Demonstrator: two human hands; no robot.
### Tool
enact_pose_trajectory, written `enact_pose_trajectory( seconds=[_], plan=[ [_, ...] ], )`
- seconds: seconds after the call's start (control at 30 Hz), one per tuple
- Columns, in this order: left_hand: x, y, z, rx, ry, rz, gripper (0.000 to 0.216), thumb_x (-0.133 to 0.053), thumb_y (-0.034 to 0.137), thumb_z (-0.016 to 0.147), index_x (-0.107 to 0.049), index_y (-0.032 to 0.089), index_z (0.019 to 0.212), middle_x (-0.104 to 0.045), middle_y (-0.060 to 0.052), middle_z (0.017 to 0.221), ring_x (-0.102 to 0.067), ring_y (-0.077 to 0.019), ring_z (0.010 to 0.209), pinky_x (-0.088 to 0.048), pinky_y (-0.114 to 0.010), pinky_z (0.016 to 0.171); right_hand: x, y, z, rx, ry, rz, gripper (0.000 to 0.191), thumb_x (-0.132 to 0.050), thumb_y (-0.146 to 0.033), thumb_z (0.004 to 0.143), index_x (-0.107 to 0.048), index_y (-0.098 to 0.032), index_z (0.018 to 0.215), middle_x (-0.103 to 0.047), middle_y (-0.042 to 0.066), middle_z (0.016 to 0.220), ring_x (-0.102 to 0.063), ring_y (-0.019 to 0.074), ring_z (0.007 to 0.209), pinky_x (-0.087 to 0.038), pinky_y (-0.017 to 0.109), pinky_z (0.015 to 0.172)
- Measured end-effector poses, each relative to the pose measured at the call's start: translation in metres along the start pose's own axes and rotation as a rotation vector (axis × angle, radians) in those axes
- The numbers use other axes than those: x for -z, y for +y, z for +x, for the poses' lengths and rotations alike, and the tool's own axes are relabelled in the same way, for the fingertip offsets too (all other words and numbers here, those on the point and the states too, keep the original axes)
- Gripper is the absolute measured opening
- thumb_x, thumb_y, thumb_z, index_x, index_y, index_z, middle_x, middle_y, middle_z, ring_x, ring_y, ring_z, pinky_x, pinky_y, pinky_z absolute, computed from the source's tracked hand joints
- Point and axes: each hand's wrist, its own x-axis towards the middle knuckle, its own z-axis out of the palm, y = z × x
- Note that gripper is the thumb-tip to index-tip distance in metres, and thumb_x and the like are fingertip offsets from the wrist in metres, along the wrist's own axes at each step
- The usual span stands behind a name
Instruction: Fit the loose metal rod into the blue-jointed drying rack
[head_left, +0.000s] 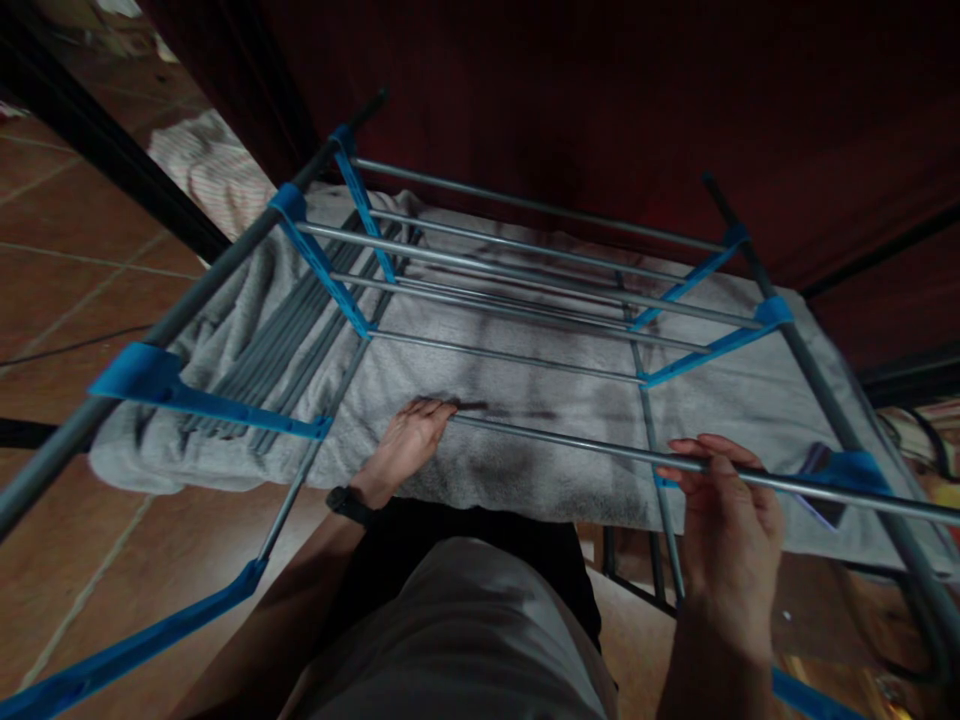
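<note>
A thin grey metal rod (pixel 555 435) lies across in front of me, sloping down to the right and out of view. My right hand (pixel 727 510) pinches it between thumb and fingers on its right part. At the rod's left end is my left hand (pixel 412 435), palm down, its fingers closed around the tip. Both hands are inside a partly built rack of grey tubes with blue plastic brackets. Nearest my left hand is a blue bracket (pixel 217 400) on the left tube (pixel 217 275). Another blue bracket (pixel 855 470) sits on the right tube (pixel 814 380).
Several crossbars (pixel 525 265) span the far brackets. Loose grey rods (pixel 289 320) lie on a grey blanket (pixel 480 475) at left. A phone-like dark object (pixel 821 490) rests at right. Lower blue arms (pixel 150 625) stick out near me; a dark red surface (pixel 562 100) stands behind.
</note>
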Motion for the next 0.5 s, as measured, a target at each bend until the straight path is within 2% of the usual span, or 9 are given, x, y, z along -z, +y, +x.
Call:
enact_pose_trajectory(
  seconds=[0.27, 0.5],
  plan=[
    [0.002, 0.004, 0.003, -0.013, 0.002, 0.007, 0.038, -0.043, 0.015, 0.105, -0.071, 0.02, 0.129, -0.078, -0.012, 0.117, -0.072, -0.0272, 0.11, -0.056, -0.045, 0.102, -0.003, 0.003, -0.001, -0.05, 0.02, 0.001, 0.021, -0.079, -0.041, 0.09, -0.078, -0.023, 0.098, -0.074, 0.004, 0.097, -0.071, 0.0162, 0.087, -0.063, 0.028, 0.072],
    [0.001, 0.019, 0.007, -0.051, -0.027, -0.024, 0.036, -0.044, 0.02, 0.107, -0.068, 0.018, 0.134, -0.077, -0.012, 0.124, -0.071, -0.0268, 0.115, -0.052, -0.046, 0.109, 0.0, 0.007, 0.001, -0.093, 0.019, 0.015, 0.021, -0.08, -0.041, 0.089, -0.078, -0.022, 0.098, -0.074, 0.003, 0.097, -0.071, 0.015, 0.086, -0.063, 0.026, 0.072]
  ],
)
